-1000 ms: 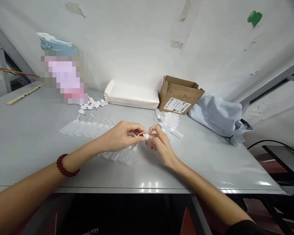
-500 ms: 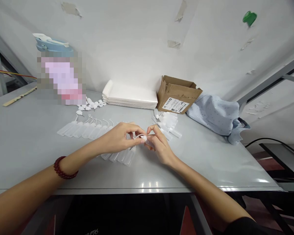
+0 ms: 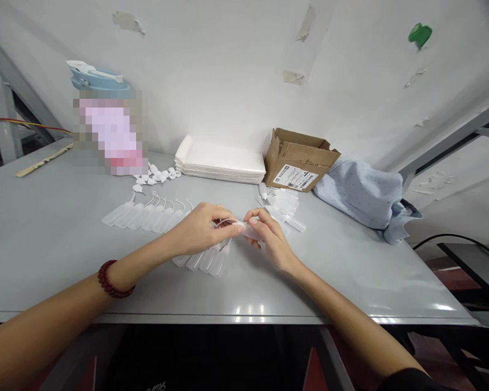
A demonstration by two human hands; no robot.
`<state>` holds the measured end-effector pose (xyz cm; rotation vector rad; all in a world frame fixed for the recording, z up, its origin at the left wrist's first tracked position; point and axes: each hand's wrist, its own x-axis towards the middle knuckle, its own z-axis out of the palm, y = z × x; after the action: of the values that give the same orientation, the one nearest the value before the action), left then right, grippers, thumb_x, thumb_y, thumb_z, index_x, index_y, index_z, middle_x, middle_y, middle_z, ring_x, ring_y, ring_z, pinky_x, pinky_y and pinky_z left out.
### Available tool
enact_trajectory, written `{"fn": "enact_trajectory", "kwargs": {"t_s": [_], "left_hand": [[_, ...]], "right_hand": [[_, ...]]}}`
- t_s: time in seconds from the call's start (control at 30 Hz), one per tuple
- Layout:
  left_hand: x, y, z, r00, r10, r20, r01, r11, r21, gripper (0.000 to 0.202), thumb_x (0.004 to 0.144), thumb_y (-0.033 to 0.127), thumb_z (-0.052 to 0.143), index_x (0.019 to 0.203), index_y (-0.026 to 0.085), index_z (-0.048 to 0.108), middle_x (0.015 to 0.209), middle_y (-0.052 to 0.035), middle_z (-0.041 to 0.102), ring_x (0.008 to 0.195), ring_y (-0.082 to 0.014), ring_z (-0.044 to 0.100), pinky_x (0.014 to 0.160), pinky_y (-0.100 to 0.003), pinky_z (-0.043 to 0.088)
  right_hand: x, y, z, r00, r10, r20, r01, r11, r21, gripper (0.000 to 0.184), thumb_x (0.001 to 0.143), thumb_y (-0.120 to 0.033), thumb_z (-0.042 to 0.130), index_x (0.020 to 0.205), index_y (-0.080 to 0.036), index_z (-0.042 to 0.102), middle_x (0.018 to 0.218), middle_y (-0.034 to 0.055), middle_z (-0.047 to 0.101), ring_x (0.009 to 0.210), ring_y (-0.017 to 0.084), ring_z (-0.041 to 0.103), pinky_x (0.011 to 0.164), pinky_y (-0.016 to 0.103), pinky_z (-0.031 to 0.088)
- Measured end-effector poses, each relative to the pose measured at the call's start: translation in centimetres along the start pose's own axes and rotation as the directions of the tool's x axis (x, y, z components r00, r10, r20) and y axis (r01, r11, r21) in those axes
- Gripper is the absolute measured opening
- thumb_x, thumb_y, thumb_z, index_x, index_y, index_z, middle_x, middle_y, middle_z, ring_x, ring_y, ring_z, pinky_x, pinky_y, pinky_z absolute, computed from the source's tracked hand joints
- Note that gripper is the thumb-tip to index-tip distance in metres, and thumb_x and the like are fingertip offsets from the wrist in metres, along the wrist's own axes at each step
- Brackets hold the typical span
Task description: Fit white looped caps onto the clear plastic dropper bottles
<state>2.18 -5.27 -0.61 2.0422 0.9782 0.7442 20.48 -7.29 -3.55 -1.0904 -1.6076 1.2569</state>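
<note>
We've got the small translucent plastic bottle (image 3: 252,233) between right hand (image 3: 272,241) and left hand (image 3: 209,229), long axis roughly crosswise. Right grips its body, left pinches the white plastic top (image 3: 240,226); neither is nearer.

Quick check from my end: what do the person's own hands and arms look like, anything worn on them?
The left hand is ungloved, with a dark red beaded bracelet around its wrist. The right hand is ungloved too; a black sleeve shows on that side at the picture's bottom edge. No left sleeve is in view.
</note>
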Motion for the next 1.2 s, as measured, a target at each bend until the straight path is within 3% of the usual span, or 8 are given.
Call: {"fn": "enact_trajectory", "kwargs": {"t_s": [0.2,0.37,0.5,0.6,0.73,0.9,1.07,1.2], "left_hand": [[0.3,-0.3,-1.2,0.98,-0.195,0.035,0.198,0.967,-0.162,0.036,0.08,0.042,0.055,0.056,0.015,0.059,0.055,0.0005,0.052,0.047,-0.0092,0.039,0.044,-0.024,0.028],[0.2,-0.6,-0.9,1.0,-0.008,0.01,0.007,0.999,0.039,0.028,0.081,0.036,0.055,0.064,0.016,0.064,0.058,-0.0004,0.055,0.057,-0.013,0.047,0.054,-0.025,0.036],[0.2,-0.9,-0.7,0.992,0.128,-0.012,-0.126,0.983,0.136,0.02,0.081,0.033,0.057,0.077,0.017,0.069,0.072,-0.0034,0.064,0.074,-0.0166,0.054,0.067,-0.027,0.041],[0.2,-0.8,-1.0,0.999,-0.003,0.035,0.0,0.996,0.085,0.03,0.083,0.04,0.054,0.073,0.016,0.069,0.067,-0.0023,0.062,0.062,-0.0137,0.052,0.056,-0.024,0.039],[0.2,-0.2,-1.1,0.985,-0.12,0.127,0.13,0.989,-0.075,0.036,0.085,0.043,0.049,0.068,0.015,0.064,0.062,-0.0009,0.06,0.052,-0.0102,0.047,0.046,-0.021,0.034],[0.3,-0.2,-1.0,0.976,-0.172,0.136,0.19,0.973,-0.131,0.033,0.085,0.039,0.051,0.067,0.014,0.062,0.063,-0.0001,0.058,0.054,-0.0096,0.047,0.047,-0.02,0.034],[0.1,-0.5,-0.8,0.985,-0.105,0.138,0.116,0.99,-0.078,0.035,0.087,0.039,0.049,0.066,0.014,0.061,0.06,0.0004,0.054,0.053,-0.0098,0.044,0.048,-0.022,0.033],[0.1,-0.9,-0.5,0.993,0.107,0.041,-0.11,0.991,0.071,0.033,0.089,0.032,0.05,0.064,0.014,0.061,0.061,-0.0005,0.054,0.061,-0.0123,0.048,0.059,-0.025,0.038]], "right_hand": [[0.0,0.2,-0.5,0.904,-0.421,-0.078,0.347,0.827,-0.442,0.018,0.085,-0.031,0.054,0.097,-0.02,0.061,0.082,0.0059,0.06,0.07,0.018,0.049,0.067,0.034,0.04],[0.4,0.3,-0.9,0.999,-0.039,-0.013,0.039,0.999,-0.008,0.025,0.084,-0.039,0.056,0.071,-0.017,0.06,0.061,-0.001,0.046,0.053,0.011,0.038,0.049,0.026,0.031],[0.7,0.5,-1.0,0.992,0.114,0.058,-0.124,0.965,0.232,0.033,0.08,-0.043,0.059,0.061,-0.017,0.055,0.056,-0.0043,0.037,0.046,0.007,0.03,0.042,0.023,0.025],[0.4,0.4,-0.8,0.996,-0.076,-0.052,0.076,0.997,0.0,0.021,0.083,-0.038,0.058,0.084,-0.018,0.066,0.064,-0.0008,0.051,0.054,0.01,0.043,0.051,0.026,0.036],[0.1,0.4,-0.9,0.913,-0.402,-0.063,0.348,0.852,-0.392,0.019,0.088,-0.028,0.054,0.1,-0.02,0.065,0.082,0.0041,0.063,0.073,0.015,0.054,0.064,0.029,0.043],[0.1,0.6,-1.1,0.845,-0.535,-0.003,0.459,0.727,-0.511,0.022,0.089,-0.026,0.052,0.105,-0.018,0.064,0.077,0.0041,0.063,0.067,0.014,0.052,0.063,0.029,0.043],[-0.1,0.1,-1.1,0.948,-0.318,-0.021,0.293,0.898,-0.329,0.024,0.089,-0.034,0.05,0.097,-0.018,0.067,0.076,0.0033,0.061,0.063,0.012,0.05,0.055,0.025,0.038],[0.1,-0.2,-1.2,0.999,-0.033,-0.001,0.033,0.999,-0.005,0.028,0.084,-0.041,0.056,0.087,-0.016,0.068,0.06,-0.0028,0.043,0.051,0.008,0.037,0.046,0.023,0.032]]}}
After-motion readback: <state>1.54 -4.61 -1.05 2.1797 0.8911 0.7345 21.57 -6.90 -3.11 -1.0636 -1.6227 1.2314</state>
